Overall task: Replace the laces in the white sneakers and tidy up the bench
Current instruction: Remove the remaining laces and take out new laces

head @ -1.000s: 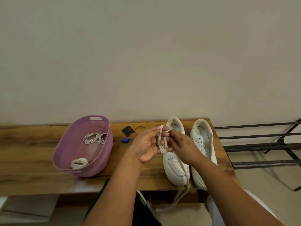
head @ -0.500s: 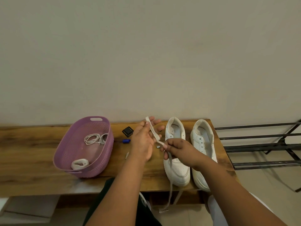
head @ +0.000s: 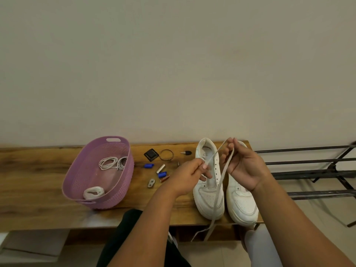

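Hands work one flat white lace [head: 221, 176] above the L sneaker [head: 209, 191]. Left hand [head: 187, 175] pinches one end betw. thumb & fingers; right hand [head: 243, 167] has its grip clamped on the lace higher up, at the fold. Lace tail drops over the sneaker, past the tabletop [head: 38, 182] edge. R sneaker [head: 241, 205] sits just beside (touching? can't tell). Purple basket [head: 123, 182] holds 3 coiled laces. Small bits lie between basket & sneakers.

Wooden bench [head: 38, 170]: purple basket [head: 123, 182] and small oddments [head: 160, 170] left of the gripped lace; two white sneakers [head: 209, 197] beneath it.
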